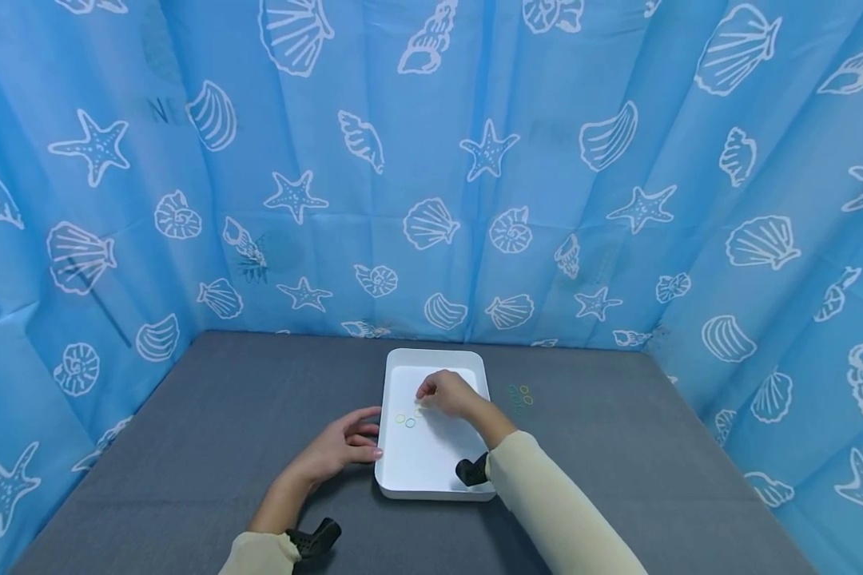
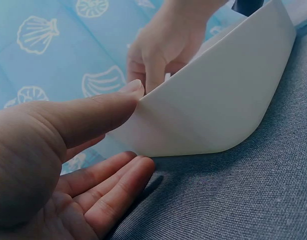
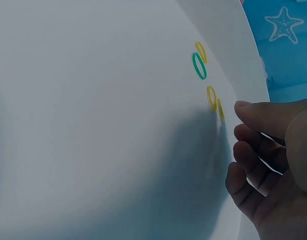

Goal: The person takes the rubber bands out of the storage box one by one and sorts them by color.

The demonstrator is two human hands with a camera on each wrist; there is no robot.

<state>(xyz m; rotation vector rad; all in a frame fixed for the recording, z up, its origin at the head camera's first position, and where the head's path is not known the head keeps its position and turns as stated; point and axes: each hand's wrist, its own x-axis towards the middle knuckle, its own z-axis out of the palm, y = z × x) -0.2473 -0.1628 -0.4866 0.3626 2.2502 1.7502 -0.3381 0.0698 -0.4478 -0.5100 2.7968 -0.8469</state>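
Observation:
A white rectangular tray lies on the dark grey cloth. My left hand is at its left side, thumb tip at the rim and fairly straight fingers low beside the wall. My right hand reaches down into the tray's far half, its thumb and bent fingers apart with nothing visible between them in the right wrist view. Just past the thumb tip is a thin yellow rubber band. A line of small bands continues beyond it, including a green one between yellow ones.
To the right of the tray, several more small green and yellow bands lie on the grey cloth. Behind the table hangs a blue curtain with white shell and starfish prints. Black wrist mounts are strapped near both cuffs.

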